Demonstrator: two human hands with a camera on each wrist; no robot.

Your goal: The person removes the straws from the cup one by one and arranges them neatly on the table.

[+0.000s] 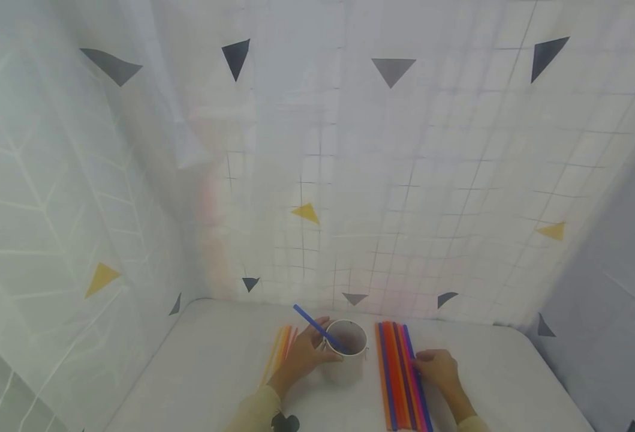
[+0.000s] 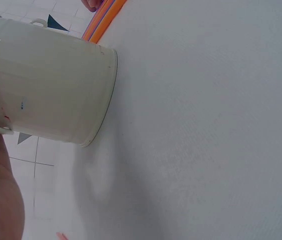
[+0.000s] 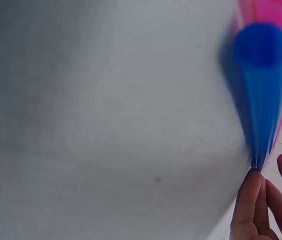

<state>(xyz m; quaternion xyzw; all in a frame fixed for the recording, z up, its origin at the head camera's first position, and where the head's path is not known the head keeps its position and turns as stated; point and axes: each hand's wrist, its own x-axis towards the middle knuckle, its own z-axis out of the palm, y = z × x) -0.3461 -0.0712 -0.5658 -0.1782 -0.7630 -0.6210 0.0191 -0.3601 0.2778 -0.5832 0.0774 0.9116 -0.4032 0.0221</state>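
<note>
A small white metal bucket (image 1: 344, 369) stands on the white table, its mouth facing up. My left hand (image 1: 305, 353) grips it from the left side, thumb in front and fingers behind. In the left wrist view the bucket (image 2: 51, 82) shows small side handles and a few blue and red specks. One blue straw (image 1: 310, 319) leans out of it over that hand. To the bucket's right, my right hand (image 1: 439, 367) touches the outermost blue straw (image 1: 421, 393) of a colourful row. Close up, its fingertips (image 3: 253, 182) meet this blue straw (image 3: 263, 90), the thumb apart.
The row of orange, red, purple and pink straws (image 1: 394, 378) lies lengthwise between bucket and right hand. Several yellow and orange straws (image 1: 276, 354) lie left of the bucket, partly behind the left hand. A patterned curtain (image 1: 382, 180) hangs behind the table's far edge.
</note>
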